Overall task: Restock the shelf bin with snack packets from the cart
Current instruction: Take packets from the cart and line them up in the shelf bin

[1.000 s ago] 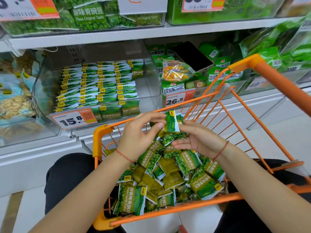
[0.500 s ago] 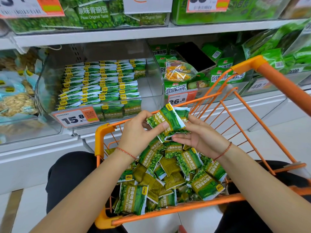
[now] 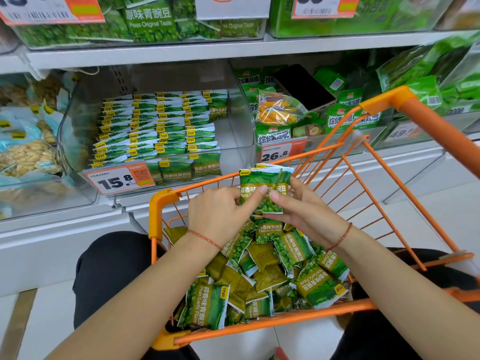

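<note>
Fingers of both hands pinched a squared, upright stack of green foil pea packets above the orange wire cart, likely aligning them for the clear plastic shelf bin.

- Illumination: bright, even, from overhead; shadows soft.
- Glare: faint reflections on the clear bin walls.
- Distortion: wide-angle curvature bends the shelf edge toward the frame borders.
- Focus: centre sharp; corners slightly soft.

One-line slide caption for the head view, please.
Both hands, left and right, square a stack of green garlic-pea packets above the orange wire cart.
</note>
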A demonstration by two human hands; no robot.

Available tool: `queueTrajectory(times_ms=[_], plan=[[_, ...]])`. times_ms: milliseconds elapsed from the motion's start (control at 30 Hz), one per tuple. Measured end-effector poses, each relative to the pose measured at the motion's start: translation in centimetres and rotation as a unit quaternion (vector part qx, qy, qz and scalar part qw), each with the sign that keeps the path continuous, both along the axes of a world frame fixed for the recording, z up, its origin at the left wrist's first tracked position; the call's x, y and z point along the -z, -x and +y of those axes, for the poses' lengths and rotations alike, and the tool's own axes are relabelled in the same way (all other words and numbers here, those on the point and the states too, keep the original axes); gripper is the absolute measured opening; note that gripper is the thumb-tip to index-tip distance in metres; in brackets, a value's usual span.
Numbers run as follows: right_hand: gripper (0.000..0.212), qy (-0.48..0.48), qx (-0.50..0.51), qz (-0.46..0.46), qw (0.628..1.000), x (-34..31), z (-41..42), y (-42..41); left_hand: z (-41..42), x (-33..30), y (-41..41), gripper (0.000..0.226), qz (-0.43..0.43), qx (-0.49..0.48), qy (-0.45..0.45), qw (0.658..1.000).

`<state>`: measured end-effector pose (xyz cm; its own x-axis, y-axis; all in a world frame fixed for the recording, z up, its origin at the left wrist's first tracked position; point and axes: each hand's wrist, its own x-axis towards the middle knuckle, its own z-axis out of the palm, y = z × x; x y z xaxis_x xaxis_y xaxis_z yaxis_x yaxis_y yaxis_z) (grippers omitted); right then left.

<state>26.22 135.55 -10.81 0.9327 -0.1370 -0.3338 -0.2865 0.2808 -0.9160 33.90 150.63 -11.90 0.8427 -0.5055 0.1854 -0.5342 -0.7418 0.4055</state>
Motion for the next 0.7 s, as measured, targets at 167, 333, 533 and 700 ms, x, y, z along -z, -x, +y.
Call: queueTrajectory(times_ms=[167, 333, 533, 700], plan=[[0.076, 0.004, -0.005, -0.003, 1.000, 0.3, 0.0, -0.2, 0.2, 0.5, -0.4, 0.069, -0.026, 0.035, 0.012, 0.999], [0.028, -0.021, 0.026, -0.046, 0.998, 0.1, -0.1, -0.4, 0.4, 1.1, -0.8, 0.062, 0.063, 0.095, 0.140, 0.984], [0.058, 0.109, -0.015, -0.058, 0.992, 0.9, -0.2, -0.2, 0.3, 1.2, -0.8, 0.046, 0.018, 0.100, 0.116, 0.988], [0.049, 0.144, 0.016, -0.082, 0.986, 0.9, -0.3, -0.1, 0.1, 1.4, -1.0, 0.043, 0.064, 0.084, 0.164, 0.981]])
